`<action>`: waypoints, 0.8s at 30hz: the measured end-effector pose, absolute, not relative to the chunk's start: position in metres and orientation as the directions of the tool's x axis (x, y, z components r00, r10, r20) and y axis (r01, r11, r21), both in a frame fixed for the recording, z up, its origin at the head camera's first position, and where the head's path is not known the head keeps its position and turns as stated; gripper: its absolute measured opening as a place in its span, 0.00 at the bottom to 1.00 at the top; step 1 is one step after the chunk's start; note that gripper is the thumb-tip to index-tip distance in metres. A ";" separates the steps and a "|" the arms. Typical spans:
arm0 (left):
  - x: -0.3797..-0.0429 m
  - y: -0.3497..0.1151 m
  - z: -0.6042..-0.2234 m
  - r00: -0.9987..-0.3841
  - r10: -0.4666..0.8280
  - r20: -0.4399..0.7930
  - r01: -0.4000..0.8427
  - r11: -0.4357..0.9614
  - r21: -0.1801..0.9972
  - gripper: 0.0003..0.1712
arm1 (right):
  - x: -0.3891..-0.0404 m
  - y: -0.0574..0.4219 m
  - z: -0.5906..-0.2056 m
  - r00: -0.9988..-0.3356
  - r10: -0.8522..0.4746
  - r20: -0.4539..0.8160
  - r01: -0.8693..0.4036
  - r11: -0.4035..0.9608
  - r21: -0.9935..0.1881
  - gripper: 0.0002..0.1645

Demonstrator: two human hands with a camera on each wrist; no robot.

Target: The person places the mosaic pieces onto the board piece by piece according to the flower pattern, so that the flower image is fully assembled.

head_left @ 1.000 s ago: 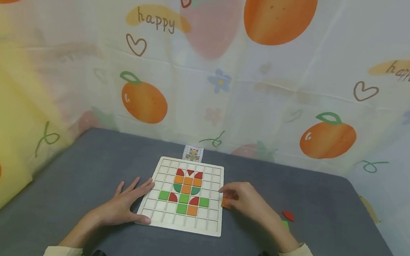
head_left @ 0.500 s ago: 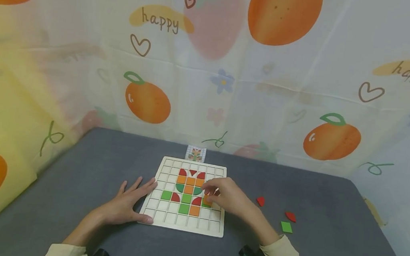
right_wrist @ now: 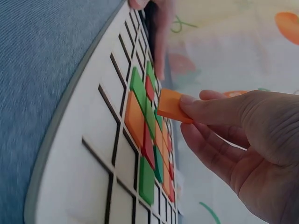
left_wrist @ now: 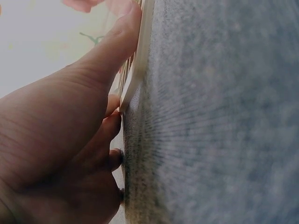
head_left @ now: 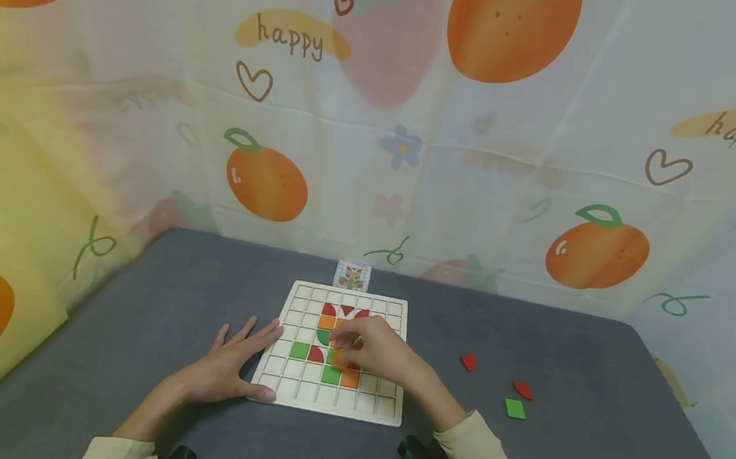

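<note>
A white grid board [head_left: 290,389] lies on the table, with red, orange and green tiles set in its cells as a flower pattern. My right hand [head_left: 374,349] is over the middle of the board, hiding part of the pattern. In the right wrist view, its thumb and fingers pinch an orange square tile [right_wrist: 172,106], held above the placed tiles. My left hand [head_left: 221,366] lies spread at the board's left edge, thumb on the near left corner. In the left wrist view, the left thumb [left_wrist: 119,42] rests along the board's rim.
Right of the board, two red tiles [head_left: 468,361] and a green square tile [head_left: 514,409] lie loose on the dark grey table [head_left: 565,360]. A small pattern card [head_left: 352,276] sits behind the board. A printed curtain [head_left: 477,166] hangs beyond the table.
My right hand has moved left from the board's right edge to above its middle, carrying the orange tile. A red tile and the green tile are now uncovered. The left hand stays put.
</note>
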State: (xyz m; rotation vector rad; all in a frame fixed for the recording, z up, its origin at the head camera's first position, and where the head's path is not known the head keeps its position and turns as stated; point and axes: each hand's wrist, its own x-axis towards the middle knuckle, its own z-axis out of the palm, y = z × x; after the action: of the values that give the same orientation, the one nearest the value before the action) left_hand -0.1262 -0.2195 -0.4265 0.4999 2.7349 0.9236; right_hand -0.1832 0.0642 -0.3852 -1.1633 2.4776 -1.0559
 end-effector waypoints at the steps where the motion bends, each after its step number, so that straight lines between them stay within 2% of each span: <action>1: -0.126 -0.220 -0.426 -0.920 0.383 -0.089 0.250 0.745 0.618 0.63 | -0.183 0.061 -0.386 -0.664 -0.740 0.107 -0.591 0.431 -0.682 0.15; 12: -0.126 -0.220 -0.426 -0.916 0.393 -0.079 0.264 0.740 0.618 0.62 | -0.180 0.034 -0.391 -0.665 -0.747 0.022 -0.536 0.457 -0.710 0.14; 24: -0.124 -0.222 -0.427 -0.912 0.406 -0.056 0.285 0.726 0.625 0.62 | -0.180 0.025 -0.405 -0.637 -0.769 0.058 -0.576 0.425 -0.698 0.15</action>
State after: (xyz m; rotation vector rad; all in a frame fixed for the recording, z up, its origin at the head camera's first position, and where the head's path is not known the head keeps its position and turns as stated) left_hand -0.1245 -0.2223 -0.4271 0.5548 2.7408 0.9459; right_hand -0.1796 0.0255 -0.4048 -1.1688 2.4116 -1.0227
